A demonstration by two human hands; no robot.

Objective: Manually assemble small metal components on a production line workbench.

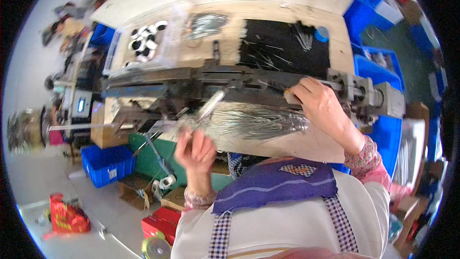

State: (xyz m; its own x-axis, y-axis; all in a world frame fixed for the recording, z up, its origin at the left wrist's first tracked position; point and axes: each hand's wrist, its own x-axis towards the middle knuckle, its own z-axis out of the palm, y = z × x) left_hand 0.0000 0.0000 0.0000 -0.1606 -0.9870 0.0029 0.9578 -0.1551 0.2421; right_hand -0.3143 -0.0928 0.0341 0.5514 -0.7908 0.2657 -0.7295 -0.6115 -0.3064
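A long dark metal machine [182,86] runs across the wooden bench in front of me. My right hand [317,100] is at its right part, fingers bent and closed round something small and pale that they mostly hide. My left hand [195,153] is nearer to me at the bench's front edge, its fingers curled in and smeared by motion; I cannot make out what is in them. Just beyond it a shiny metal bar [211,105] slants up toward the machine. Between my hands lies a pile of thin metal rods [258,122].
Behind the machine are a clear bin [173,33] of black-and-white round parts, a plastic bag [208,25] of metal pieces and a black mat [268,43] with loose rods. A blue round lid [321,34] is at the mat's corner. Blue crates [108,165] stand left and right.
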